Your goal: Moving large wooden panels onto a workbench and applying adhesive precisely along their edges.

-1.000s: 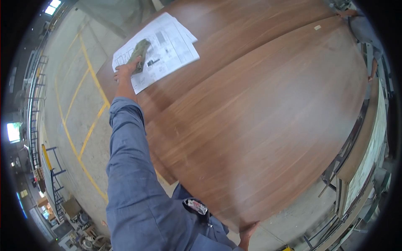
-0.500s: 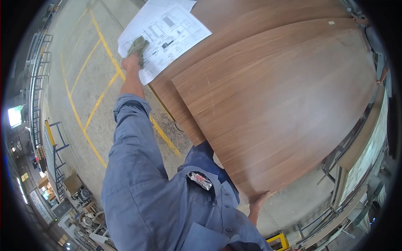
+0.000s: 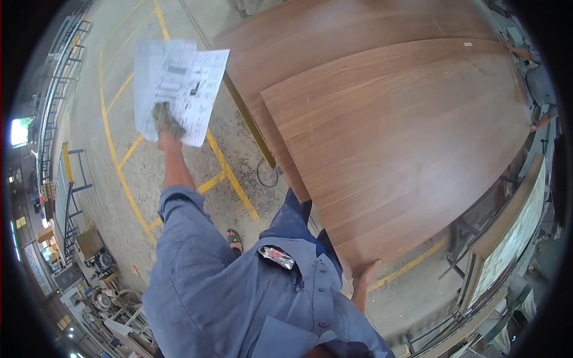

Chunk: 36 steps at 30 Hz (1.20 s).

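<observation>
Above the concrete floor (image 3: 179, 197), clear of the panel stack, a sheaf of white printed paper sheets (image 3: 179, 89) was held aloft in the left hand (image 3: 164, 125), whose fingers, partly covered by a grey-green cloth or glove, were closed on the sheaf's lower edge. The sheets fanned upward and apart, pinched only at that one edge. The right hand (image 3: 365, 275) rested against the near corner of the top brown wood-veneer panel (image 3: 406, 143); whether its fingers curled around the edge could not be told. That panel lay skewed on a second, similar panel (image 3: 334, 30), overhanging it toward the person. Yellow painted floor lines (image 3: 230, 173) ran beneath the raised arm. Judged risks: loose sheets could slip from the one-edge pinch; the overhanging top panel could slide if pushed at its corner.
</observation>
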Tool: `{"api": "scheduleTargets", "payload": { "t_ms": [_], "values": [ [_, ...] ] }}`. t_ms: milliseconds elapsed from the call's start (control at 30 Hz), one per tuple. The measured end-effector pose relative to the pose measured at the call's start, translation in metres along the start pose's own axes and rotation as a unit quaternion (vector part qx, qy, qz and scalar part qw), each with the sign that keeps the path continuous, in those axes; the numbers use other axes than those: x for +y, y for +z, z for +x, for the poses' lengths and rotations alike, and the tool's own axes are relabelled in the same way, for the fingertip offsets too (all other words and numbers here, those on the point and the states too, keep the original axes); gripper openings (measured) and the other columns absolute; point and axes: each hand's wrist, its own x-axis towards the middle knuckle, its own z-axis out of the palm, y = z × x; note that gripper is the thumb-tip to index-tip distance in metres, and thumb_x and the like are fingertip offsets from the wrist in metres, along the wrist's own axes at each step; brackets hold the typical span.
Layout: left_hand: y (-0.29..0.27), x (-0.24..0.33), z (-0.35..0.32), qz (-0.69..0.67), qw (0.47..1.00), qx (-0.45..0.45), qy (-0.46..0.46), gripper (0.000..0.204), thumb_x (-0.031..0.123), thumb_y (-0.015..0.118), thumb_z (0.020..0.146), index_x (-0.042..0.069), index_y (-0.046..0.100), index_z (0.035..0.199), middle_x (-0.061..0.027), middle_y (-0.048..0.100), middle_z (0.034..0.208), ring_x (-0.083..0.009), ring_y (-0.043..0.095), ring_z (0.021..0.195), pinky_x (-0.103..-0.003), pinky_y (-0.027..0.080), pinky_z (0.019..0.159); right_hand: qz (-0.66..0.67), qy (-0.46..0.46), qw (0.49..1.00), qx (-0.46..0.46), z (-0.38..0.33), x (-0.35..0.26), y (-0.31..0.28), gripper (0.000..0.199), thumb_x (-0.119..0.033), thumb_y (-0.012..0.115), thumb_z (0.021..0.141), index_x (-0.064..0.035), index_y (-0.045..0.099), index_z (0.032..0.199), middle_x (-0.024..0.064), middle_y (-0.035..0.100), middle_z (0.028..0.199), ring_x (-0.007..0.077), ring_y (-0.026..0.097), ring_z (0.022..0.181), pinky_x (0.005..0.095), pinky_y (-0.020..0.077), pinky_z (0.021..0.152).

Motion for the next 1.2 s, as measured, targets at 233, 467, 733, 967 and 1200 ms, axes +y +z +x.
{"api": "scheduleTargets", "payload": {
  "t_ms": [233,467,733,967,1200],
  "values": [
    [-0.087,0.032,0.01,0.055,0.998,0.021,0.028,0.044,0.009,0.069,0.074,-0.016,0.054,0.106,-0.0152,0.061,0.1,-0.0259,0.064,0.08,-0.037,0.054,0.065,0.038,-0.019,0.997,-0.067,-0.008,-0.008,0.085,0.072,-0.055,0.03,0.093,-0.0019,0.022,0.142,0.0108,0.026,0.146,0.0242,0.026,0.133,0.0352,0.0197,0.109],
    [-0.126,0.063,0.019,0.042,0.999,0.009,-0.011,0.034,0.009,0.067,0.078,-0.008,0.058,0.107,-0.0107,0.063,0.096,-0.0211,0.063,0.078,-0.032,0.053,0.062,0.055,0.012,0.991,-0.121,-0.01,-0.013,0.187,0.071,-0.055,0.033,0.093,-0.0035,0.025,0.141,0.0102,0.031,0.143,0.0261,0.031,0.131,0.0387,0.0262,0.107],
    [-0.124,0.085,-0.008,0.105,0.986,-0.086,0.094,0.037,0.01,0.062,0.083,-0.006,0.055,0.115,-0.009,0.061,0.103,-0.0212,0.063,0.084,-0.033,0.053,0.071,-0.019,0.052,0.974,-0.218,-0.037,-0.046,0.292,0.065,-0.053,0.044,0.09,-0.0011,0.041,0.13,0.0114,0.049,0.128,0.0235,0.05,0.113,0.0386,0.0445,0.087],
    [-0.093,0.096,-0.009,0.18,0.969,-0.146,0.082,0.041,0.018,0.062,0.083,-0.002,0.054,0.118,-0.0089,0.061,0.106,-0.0197,0.061,0.09,-0.033,0.051,0.075,-0.282,0.051,0.902,-0.322,-0.038,-0.08,0.284,0.067,-0.053,0.051,0.087,-0.0003,0.042,0.128,0.0178,0.051,0.123,0.0314,0.056,0.104,0.0417,0.0464,0.087],
    [-0.063,0.121,-0.015,0.192,0.97,-0.106,0.103,0.048,0.023,0.068,0.078,0.001,0.053,0.118,-0.0109,0.059,0.102,-0.0239,0.061,0.089,-0.041,0.053,0.065,-0.28,0.01,0.901,-0.33,-0.029,-0.061,0.186,0.047,-0.039,0.049,0.092,0.0001,0.05,0.118,0.0182,0.055,0.117,0.0256,0.058,0.102,0.0363,0.0486,0.081]
  ]
}}
